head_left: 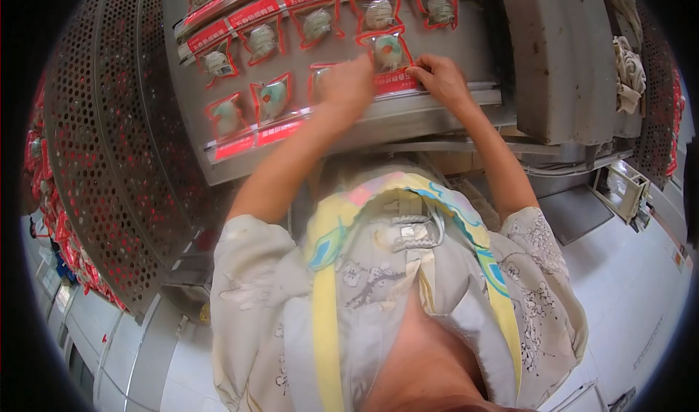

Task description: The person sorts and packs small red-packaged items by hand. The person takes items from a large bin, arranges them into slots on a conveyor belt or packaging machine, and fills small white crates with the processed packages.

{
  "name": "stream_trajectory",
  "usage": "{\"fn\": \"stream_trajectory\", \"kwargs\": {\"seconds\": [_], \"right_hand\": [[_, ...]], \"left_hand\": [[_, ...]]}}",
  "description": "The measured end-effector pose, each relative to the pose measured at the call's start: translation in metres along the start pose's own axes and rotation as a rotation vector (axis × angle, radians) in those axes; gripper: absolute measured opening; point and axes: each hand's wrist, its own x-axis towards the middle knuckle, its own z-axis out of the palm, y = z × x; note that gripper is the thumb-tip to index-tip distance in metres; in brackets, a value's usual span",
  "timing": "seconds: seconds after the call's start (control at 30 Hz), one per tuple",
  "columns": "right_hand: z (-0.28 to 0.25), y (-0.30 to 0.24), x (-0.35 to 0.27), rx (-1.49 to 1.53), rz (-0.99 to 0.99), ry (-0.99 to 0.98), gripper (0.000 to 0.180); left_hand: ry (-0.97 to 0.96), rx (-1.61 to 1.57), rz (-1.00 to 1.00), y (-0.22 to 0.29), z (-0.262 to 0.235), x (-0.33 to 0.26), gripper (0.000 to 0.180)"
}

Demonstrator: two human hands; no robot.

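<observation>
A clear packet with a red border (388,50) lies at the near edge of a metal bed (475,48); inside is a pale greenish egg. Its right lower corner is pinched between the thumb and fingers of my right hand (443,82). Beside the packet's left side is my left hand (348,86), curled and smeared by motion, so its grip is unclear. It partly covers another egg packet (318,77). Two more near-row packets, one with a green egg (271,100) and one at the far left (227,117), lie with their red strips toward me.
A farther row of egg packets (317,25) lies along a metal bar. A metal rail (466,100) runs along the bed's front. Perforated metal panels (109,121) curve up at left, with many red packets (54,215) beyond. A grey metal housing (557,55) stands right, cloth (628,77) beside it.
</observation>
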Motion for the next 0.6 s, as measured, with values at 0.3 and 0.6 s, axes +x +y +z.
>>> {"fn": "stream_trajectory", "kwargs": {"seconds": [0.3,0.6], "right_hand": [[-0.012,0.005,0.001,-0.099,0.007,-0.351,0.027],[0.002,0.025,-0.004,0.061,0.034,-0.153,0.024]], "left_hand": [[0.131,-0.160,-0.025,0.002,-0.007,-0.014,0.047],[0.067,0.000,0.006,0.013,-0.006,-0.027,0.025]]}}
